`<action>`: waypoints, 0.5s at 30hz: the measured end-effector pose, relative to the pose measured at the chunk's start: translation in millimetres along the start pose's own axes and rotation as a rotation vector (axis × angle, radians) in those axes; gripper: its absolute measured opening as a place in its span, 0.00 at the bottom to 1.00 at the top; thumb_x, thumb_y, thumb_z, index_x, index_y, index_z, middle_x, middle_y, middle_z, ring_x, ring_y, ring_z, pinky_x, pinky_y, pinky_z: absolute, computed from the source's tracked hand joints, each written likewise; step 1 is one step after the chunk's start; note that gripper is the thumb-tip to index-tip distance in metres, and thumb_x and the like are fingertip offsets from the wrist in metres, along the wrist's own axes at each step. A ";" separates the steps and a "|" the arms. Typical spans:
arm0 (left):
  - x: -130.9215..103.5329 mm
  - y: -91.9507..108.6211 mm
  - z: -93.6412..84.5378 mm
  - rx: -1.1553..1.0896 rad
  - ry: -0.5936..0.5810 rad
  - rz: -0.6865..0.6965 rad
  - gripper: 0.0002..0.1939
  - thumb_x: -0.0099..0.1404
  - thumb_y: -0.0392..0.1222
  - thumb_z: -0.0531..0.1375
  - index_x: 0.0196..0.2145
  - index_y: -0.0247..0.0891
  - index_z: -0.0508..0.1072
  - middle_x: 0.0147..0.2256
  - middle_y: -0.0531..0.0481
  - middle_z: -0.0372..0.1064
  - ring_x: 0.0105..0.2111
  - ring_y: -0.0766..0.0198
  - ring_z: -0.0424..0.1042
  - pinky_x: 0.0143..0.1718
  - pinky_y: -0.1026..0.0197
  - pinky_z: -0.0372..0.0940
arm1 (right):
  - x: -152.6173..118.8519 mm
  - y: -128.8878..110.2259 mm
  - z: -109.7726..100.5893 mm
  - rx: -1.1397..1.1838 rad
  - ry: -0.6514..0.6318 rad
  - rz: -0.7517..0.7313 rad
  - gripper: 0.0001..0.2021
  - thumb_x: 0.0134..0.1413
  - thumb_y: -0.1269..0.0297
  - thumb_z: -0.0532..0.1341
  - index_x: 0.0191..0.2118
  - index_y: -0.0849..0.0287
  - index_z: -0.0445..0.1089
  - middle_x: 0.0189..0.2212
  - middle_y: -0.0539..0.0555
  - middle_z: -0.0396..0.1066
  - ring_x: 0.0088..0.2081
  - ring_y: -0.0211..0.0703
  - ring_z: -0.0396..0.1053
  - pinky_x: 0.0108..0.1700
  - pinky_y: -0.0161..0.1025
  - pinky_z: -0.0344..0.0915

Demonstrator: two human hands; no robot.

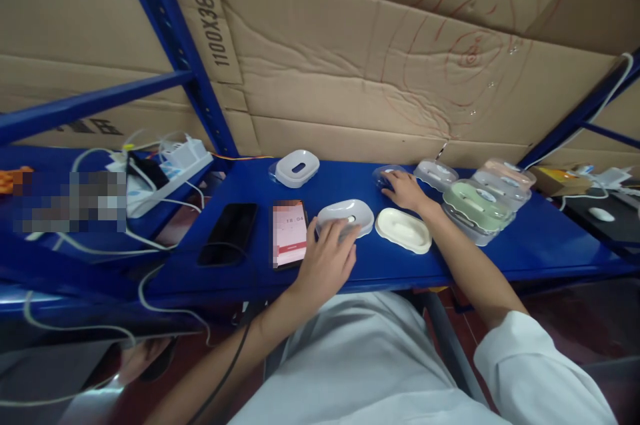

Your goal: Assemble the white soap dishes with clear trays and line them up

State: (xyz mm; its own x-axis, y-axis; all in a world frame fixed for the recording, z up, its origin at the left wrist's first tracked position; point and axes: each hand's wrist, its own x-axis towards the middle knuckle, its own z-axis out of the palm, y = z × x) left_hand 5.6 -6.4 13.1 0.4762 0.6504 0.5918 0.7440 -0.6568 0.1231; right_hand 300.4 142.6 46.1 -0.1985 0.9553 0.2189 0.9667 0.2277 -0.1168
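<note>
2 hands out | L grip (327, 258) fingers curled on grey case (346, 215) | R grip (404, 189) flat on clear case (384, 175)

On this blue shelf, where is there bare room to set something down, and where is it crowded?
Bare blue shelf shows right of the cream tray, in front of the stack of trays. Another patch lies between the white tray at the back and the right hand. It is crowded around the left hand, hemmed by the two phones and the grey-white tray.
</note>
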 end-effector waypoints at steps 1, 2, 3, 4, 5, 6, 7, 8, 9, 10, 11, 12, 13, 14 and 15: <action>0.3 -0.1 0.3 0.016 0.011 -0.031 0.18 0.75 0.37 0.58 0.60 0.40 0.74 0.60 0.38 0.72 0.59 0.44 0.72 0.66 0.33 0.58 | -1.3 2.6 0.7 0.020 0.003 -0.027 0.31 0.67 0.57 0.64 0.73 0.54 0.63 0.70 0.65 0.64 0.71 0.66 0.61 0.71 0.66 0.56; 0.5 -0.3 0.9 0.030 0.018 -0.057 0.17 0.74 0.37 0.59 0.58 0.39 0.76 0.60 0.37 0.72 0.58 0.43 0.72 0.64 0.35 0.61 | -2.5 5.1 1.0 0.048 0.010 -0.056 0.33 0.66 0.54 0.66 0.74 0.51 0.62 0.72 0.62 0.62 0.72 0.64 0.59 0.72 0.65 0.55; 0.5 -0.7 1.6 0.040 0.020 -0.073 0.16 0.74 0.37 0.59 0.56 0.38 0.77 0.60 0.36 0.72 0.57 0.42 0.73 0.61 0.37 0.64 | -3.3 7.8 1.1 0.086 0.015 -0.084 0.36 0.65 0.51 0.67 0.74 0.49 0.60 0.73 0.61 0.60 0.74 0.63 0.56 0.73 0.65 0.54; 0.4 -1.1 2.4 0.045 0.016 -0.078 0.15 0.73 0.37 0.60 0.55 0.38 0.78 0.59 0.36 0.72 0.56 0.42 0.73 0.58 0.39 0.66 | -3.6 10.7 1.3 0.132 0.012 -0.111 0.38 0.64 0.48 0.68 0.75 0.48 0.60 0.74 0.61 0.58 0.75 0.63 0.53 0.74 0.65 0.52; 0.2 -1.4 3.0 0.047 0.012 -0.073 0.14 0.73 0.36 0.60 0.54 0.38 0.78 0.58 0.36 0.73 0.55 0.43 0.74 0.56 0.41 0.67 | -3.4 13.8 1.5 0.185 -0.005 -0.141 0.38 0.63 0.46 0.68 0.74 0.48 0.61 0.75 0.60 0.57 0.76 0.63 0.51 0.74 0.65 0.50; 0.0 -1.7 3.3 0.048 0.008 -0.064 0.14 0.73 0.36 0.60 0.53 0.39 0.78 0.58 0.37 0.73 0.54 0.44 0.74 0.55 0.42 0.68 | -3.0 17.1 1.9 0.242 -0.032 -0.174 0.37 0.63 0.45 0.68 0.74 0.48 0.62 0.74 0.60 0.58 0.77 0.62 0.50 0.75 0.66 0.49; -0.2 -1.8 3.4 0.052 0.009 -0.057 0.14 0.72 0.35 0.60 0.53 0.39 0.78 0.58 0.38 0.73 0.53 0.44 0.75 0.54 0.43 0.68 | -2.6 20.5 2.3 0.300 -0.066 -0.207 0.36 0.63 0.44 0.68 0.72 0.47 0.65 0.74 0.59 0.59 0.77 0.61 0.51 0.75 0.65 0.48; -0.3 -1.7 3.3 0.057 0.010 -0.051 0.14 0.72 0.35 0.60 0.53 0.40 0.79 0.58 0.38 0.73 0.53 0.44 0.75 0.53 0.43 0.67 | -2.2 24.1 2.6 0.352 -0.101 -0.237 0.35 0.63 0.43 0.68 0.71 0.47 0.66 0.73 0.58 0.61 0.76 0.60 0.52 0.76 0.63 0.49; -0.4 -1.4 3.1 0.062 0.012 -0.046 0.14 0.72 0.35 0.60 0.53 0.40 0.79 0.59 0.38 0.73 0.52 0.45 0.75 0.52 0.43 0.67 | -2.1 27.6 2.7 0.397 -0.128 -0.261 0.34 0.62 0.43 0.68 0.70 0.47 0.68 0.72 0.57 0.62 0.76 0.58 0.53 0.75 0.61 0.50; -0.5 -1.1 2.7 0.064 0.012 -0.042 0.15 0.72 0.35 0.60 0.54 0.41 0.79 0.59 0.39 0.73 0.52 0.45 0.75 0.51 0.44 0.67 | -2.3 30.9 2.7 0.427 -0.148 -0.279 0.35 0.61 0.42 0.69 0.70 0.47 0.69 0.72 0.57 0.62 0.76 0.58 0.54 0.75 0.59 0.51; -0.5 -0.7 2.3 0.063 0.012 -0.040 0.15 0.72 0.35 0.60 0.54 0.41 0.78 0.59 0.39 0.73 0.52 0.45 0.75 0.51 0.45 0.67 | -2.9 33.7 2.5 0.438 -0.159 -0.288 0.36 0.59 0.42 0.70 0.70 0.47 0.69 0.73 0.58 0.61 0.75 0.58 0.54 0.75 0.59 0.52; -0.5 -0.4 1.9 0.061 0.013 -0.039 0.16 0.72 0.35 0.60 0.55 0.41 0.78 0.59 0.39 0.73 0.52 0.46 0.75 0.50 0.45 0.67 | -3.6 35.9 2.4 0.429 -0.161 -0.286 0.38 0.57 0.42 0.72 0.70 0.47 0.69 0.73 0.59 0.61 0.75 0.60 0.55 0.75 0.59 0.52; -0.5 -0.2 1.6 0.057 0.017 -0.040 0.16 0.72 0.35 0.60 0.56 0.41 0.77 0.59 0.40 0.73 0.52 0.46 0.75 0.49 0.46 0.67 | -4.6 37.3 2.3 0.406 -0.156 -0.275 0.39 0.55 0.43 0.73 0.70 0.47 0.69 0.72 0.59 0.62 0.74 0.61 0.56 0.75 0.61 0.51; -0.6 -0.1 1.4 0.053 0.024 -0.042 0.16 0.72 0.35 0.60 0.56 0.40 0.77 0.59 0.40 0.73 0.51 0.46 0.74 0.49 0.47 0.67 | -5.6 37.6 2.5 0.379 -0.141 -0.256 0.40 0.53 0.44 0.75 0.69 0.46 0.69 0.71 0.60 0.62 0.73 0.63 0.57 0.74 0.63 0.51; -0.8 -0.1 1.4 0.052 0.032 -0.046 0.15 0.72 0.35 0.60 0.55 0.40 0.77 0.59 0.40 0.73 0.51 0.46 0.74 0.48 0.47 0.67 | -6.6 37.1 2.8 0.366 -0.118 -0.229 0.40 0.51 0.45 0.76 0.68 0.46 0.71 0.70 0.60 0.64 0.72 0.65 0.59 0.74 0.65 0.52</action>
State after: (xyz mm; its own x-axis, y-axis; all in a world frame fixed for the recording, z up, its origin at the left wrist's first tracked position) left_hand 5.8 -6.3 11.5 0.4264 0.6663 0.6117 0.7883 -0.6053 0.1098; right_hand 337.1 145.3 37.6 -0.4386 0.8826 0.1691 0.7790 0.4672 -0.4181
